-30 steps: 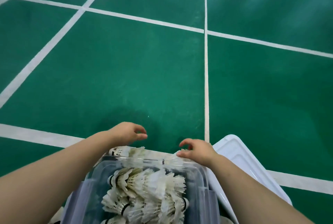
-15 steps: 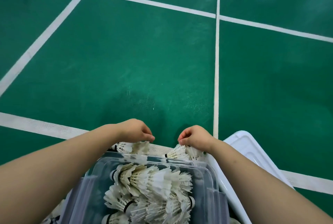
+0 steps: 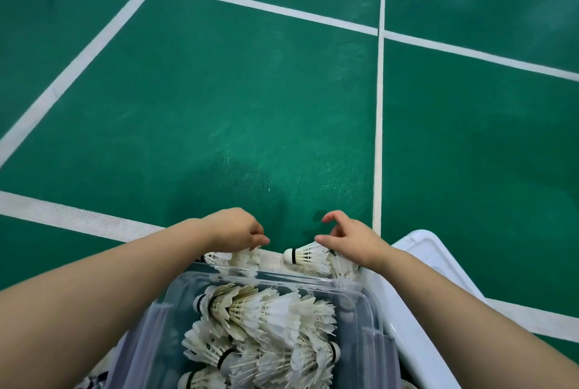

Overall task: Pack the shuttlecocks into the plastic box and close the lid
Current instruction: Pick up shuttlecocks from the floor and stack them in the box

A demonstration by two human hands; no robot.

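- On the green court floor (image 3: 250,91), crossed by white lines, a clear plastic box (image 3: 369,304) sits at the bottom of the head view, open and piled with white feather shuttlecocks (image 3: 269,316).
- No brand, label or writing can be read on anything.
- A white lid (image 3: 438,266) lies just right of the box, partly under the right forearm.
- Both forearms reach forward over the box to the floor beyond its far rim.
- The left hand (image 3: 233,227) is curled knuckles-up, fingers closed on the feathers of a shuttlecock on the floor (image 3: 247,258).
- The right hand (image 3: 351,236) has thumb and forefinger spread apart; its thumb tip touches another shuttlecock (image 3: 305,255), which lies cork to the left, but nothing is gripped.
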